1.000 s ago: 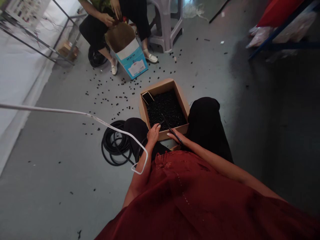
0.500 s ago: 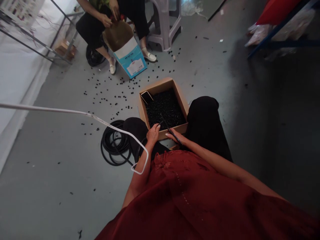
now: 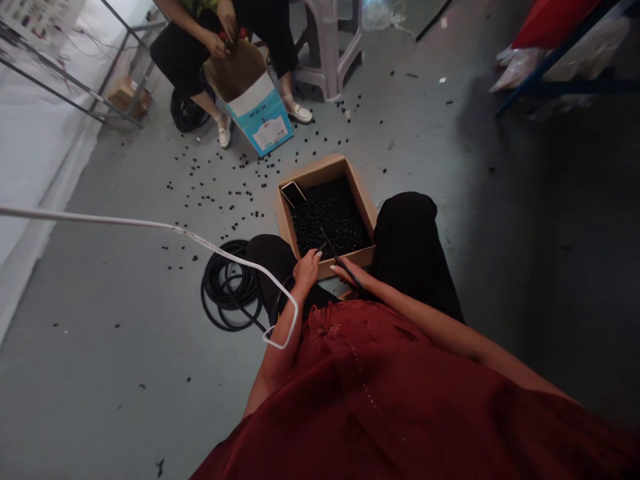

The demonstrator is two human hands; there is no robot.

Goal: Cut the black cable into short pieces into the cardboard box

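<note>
My left hand is closed on a black rubber hose, whose end sticks out past the fingertips over the near side of a cardboard box. My right hand grips dark scissors. Their blades point up and left over the box, close to the hose end. Many small black cut pieces fill the box, and a phone leans in its far left corner. From a coil of black hose on the floor at left, a length runs up towards my left arm.
A white cable crosses in front at left and loops by my left forearm. Beyond the box, a seated person works over a blue and white carton. Near them is a plastic stool. Black bits lie scattered on the floor.
Hardly anything differs: both hands stay at the near edge of the box with the hose and scissors. The seated person's hands have shifted slightly.
</note>
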